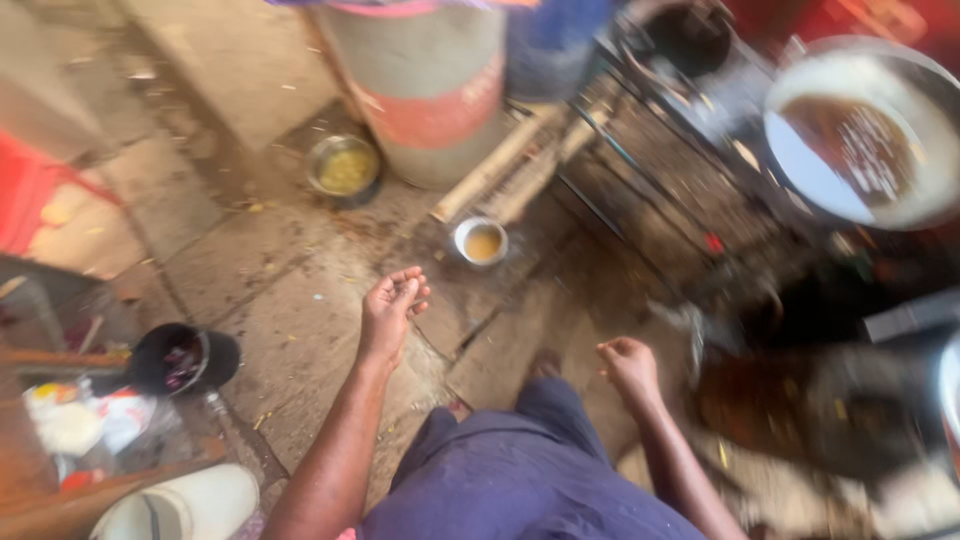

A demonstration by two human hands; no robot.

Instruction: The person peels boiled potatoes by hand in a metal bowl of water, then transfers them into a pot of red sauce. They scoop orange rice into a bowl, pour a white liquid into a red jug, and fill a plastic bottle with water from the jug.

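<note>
Head view: left hand point(393, 303) hangs loosely cupped, empty, above the stone floor point(290, 300) near a small steel cup point(481, 241); right hand point(628, 365) is curled closed, empty.

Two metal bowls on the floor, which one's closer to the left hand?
The small round metal bowl of orange-brown liquid, just beyond the left hand. The larger metal bowl with yellow contents sits farther off, by the big drum.

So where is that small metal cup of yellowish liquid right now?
The small metal cup stands on the stone floor near the middle of the head view, just beyond the left hand and below the big grey drum.
</note>
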